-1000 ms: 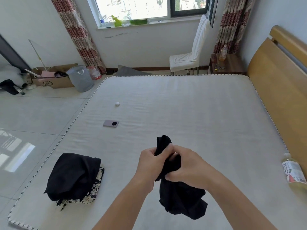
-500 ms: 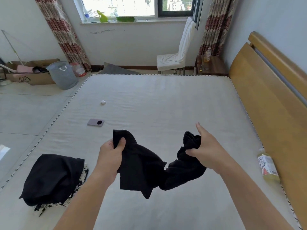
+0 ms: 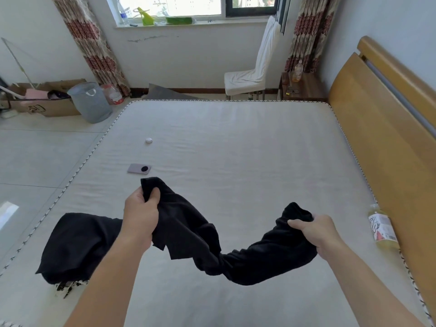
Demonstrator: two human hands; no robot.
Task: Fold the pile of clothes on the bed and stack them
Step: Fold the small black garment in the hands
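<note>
1. A black pile (image 3: pixel 77 246) is seen left of the garment (image 3: pixel 212 246), on the bed (image 3: pixel 236 149).
2. One garment end is gripped by curled left hand (image 3: pixel 140 218) fingers.
3. The other end is pinched by the right hand (image 3: pixel 316 228).
4. A bottle (image 3: pixel 382 228) lies right of the garment; its label cannot be read.

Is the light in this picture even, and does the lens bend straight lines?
Head view: daylight overexposes the window; a bright glare patch lies on the floor tiles; the headboard and mattress edge curve from wide-angle distortion; the black garment shows little detail.
</note>
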